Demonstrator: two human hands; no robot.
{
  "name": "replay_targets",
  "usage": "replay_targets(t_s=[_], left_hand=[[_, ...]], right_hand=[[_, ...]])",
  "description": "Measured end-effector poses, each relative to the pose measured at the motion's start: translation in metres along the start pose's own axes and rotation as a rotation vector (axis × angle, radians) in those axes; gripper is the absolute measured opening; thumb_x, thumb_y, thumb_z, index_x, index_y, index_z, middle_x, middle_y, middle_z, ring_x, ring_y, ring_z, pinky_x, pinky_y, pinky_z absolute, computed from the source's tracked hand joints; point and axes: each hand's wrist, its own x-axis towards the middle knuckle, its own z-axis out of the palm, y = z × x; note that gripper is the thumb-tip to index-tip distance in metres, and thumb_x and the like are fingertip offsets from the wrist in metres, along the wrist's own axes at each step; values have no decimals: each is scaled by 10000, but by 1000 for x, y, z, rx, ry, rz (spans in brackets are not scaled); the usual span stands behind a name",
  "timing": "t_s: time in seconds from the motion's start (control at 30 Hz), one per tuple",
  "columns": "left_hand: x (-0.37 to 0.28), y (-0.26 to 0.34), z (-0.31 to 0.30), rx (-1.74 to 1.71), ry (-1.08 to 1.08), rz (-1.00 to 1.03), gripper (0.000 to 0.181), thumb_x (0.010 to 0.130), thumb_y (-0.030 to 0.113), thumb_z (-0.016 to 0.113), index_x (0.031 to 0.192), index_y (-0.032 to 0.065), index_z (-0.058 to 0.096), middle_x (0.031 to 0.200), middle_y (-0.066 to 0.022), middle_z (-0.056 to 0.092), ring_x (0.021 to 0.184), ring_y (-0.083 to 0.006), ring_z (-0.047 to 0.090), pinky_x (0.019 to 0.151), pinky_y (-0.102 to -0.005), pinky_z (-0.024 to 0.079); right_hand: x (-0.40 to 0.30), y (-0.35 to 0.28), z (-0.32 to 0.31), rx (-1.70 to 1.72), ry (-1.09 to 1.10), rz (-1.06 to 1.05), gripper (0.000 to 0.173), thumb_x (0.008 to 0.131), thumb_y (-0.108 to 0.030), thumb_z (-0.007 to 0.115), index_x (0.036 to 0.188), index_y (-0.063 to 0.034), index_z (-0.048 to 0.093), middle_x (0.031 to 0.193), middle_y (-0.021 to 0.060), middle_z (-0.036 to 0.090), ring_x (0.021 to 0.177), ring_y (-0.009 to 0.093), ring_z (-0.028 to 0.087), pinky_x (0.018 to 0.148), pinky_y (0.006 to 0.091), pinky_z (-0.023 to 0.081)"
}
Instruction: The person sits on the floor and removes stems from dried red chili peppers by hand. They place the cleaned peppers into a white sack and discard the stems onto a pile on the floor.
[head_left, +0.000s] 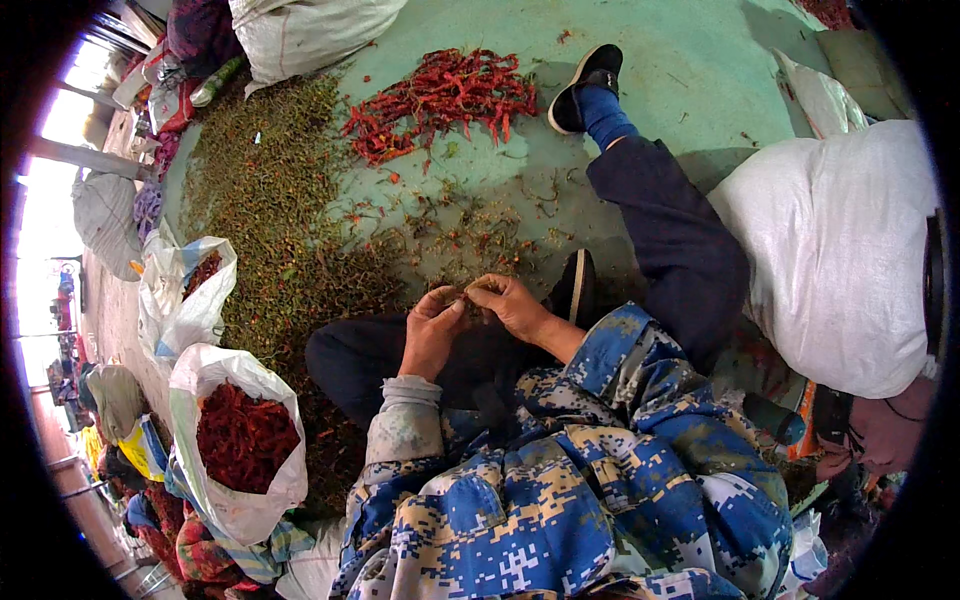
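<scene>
My left hand (436, 330) and my right hand (519, 309) meet above my folded leg, thumbs and forefingers pinched together. Between the fingertips is a small dark-red piece (463, 297), seemingly of a dried chili; the fingers cover most of it. On the green floor beyond lies a heap of long red dried chilies (450, 97). Loose chili stems (469, 229) are scattered between that heap and my hands. To the left spreads a thick layer of greenish-brown stems (270, 202).
An open white woven sack (289, 480) of red chilies (247, 439) stands at left, with another open sack (161, 315) behind it. A large full white sack (832, 255) is at right. My outstretched foot in a black shoe (592, 79) rests beside the chili heap.
</scene>
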Motion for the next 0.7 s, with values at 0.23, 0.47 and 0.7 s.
replay_targets(t_s=[0.23,0.47,0.7], left_hand=[[1,-1,-3,-2,-76,0,366,859,-9,564,1218,17,499,1089,-81,595,964,-182,597,829,-333,515],[8,-7,0,26,70,89,410,867,28,581,1263,16,475,1106,-71,585,965,-170,585,797,-306,509],[14,-14,-11,139,208,189,310,918,134,554,1207,27,528,1030,-33,594,883,-116,573,740,-264,489]], right_hand=[[2,4,-3,212,18,94,157,893,-256,610,852,-109,642,710,-44,575,611,64,502,556,240,411],[2,4,-6,253,90,95,161,900,-253,601,821,-114,623,697,-45,572,579,72,496,540,250,402],[4,4,-6,253,106,87,192,909,-269,588,782,-125,584,682,-46,541,576,78,474,535,270,392]])
